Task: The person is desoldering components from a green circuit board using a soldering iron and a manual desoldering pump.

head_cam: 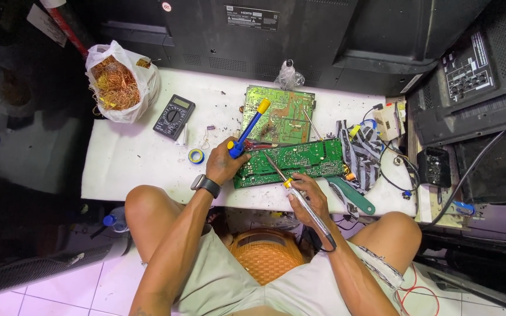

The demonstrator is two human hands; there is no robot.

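My left hand [222, 165] grips a blue and yellow desoldering pump [247, 129], its tip pointing at the near green circuit board [306, 161]. My right hand [306, 196] holds a soldering iron [300, 193] whose metal tip rests on that board's left part. A second green circuit board [282, 114] lies just behind, farther from me. A dark watch sits on my left wrist.
A black multimeter [173, 116], a small roll of solder [195, 155] and a plastic bag of copper wire [118, 82] lie on the white table [130, 158] at left. A striped cloth [361, 149], green-handled pliers [352, 196] and cables crowd the right. Black television backs stand behind.
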